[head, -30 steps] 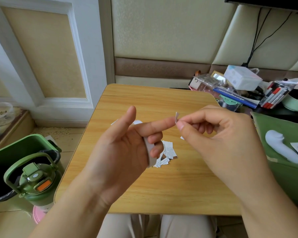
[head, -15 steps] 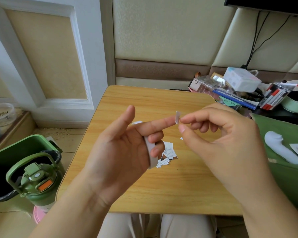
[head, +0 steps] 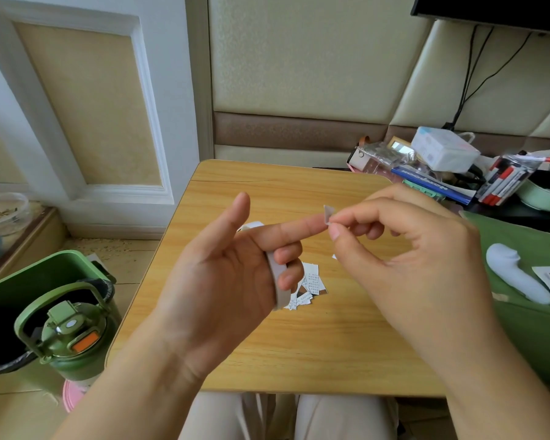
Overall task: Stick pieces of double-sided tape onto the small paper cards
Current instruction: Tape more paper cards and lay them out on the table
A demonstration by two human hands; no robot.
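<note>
Left hand, palm up, lower fingers curled through the tape roll, forefinger extended; right hand pinches a tape piece at that fingertip — above the cards, print illegible.

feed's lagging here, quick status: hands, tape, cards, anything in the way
Left hand holds tape roll, index out. Right hand pinches tape piece at that fingertip. Paper cards piled on table, untaped. Nothing in the way.

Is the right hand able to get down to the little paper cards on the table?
Probably yes. The right hand hovers just above the paper cards, nothing lying between, though it pinches a tape piece.
</note>
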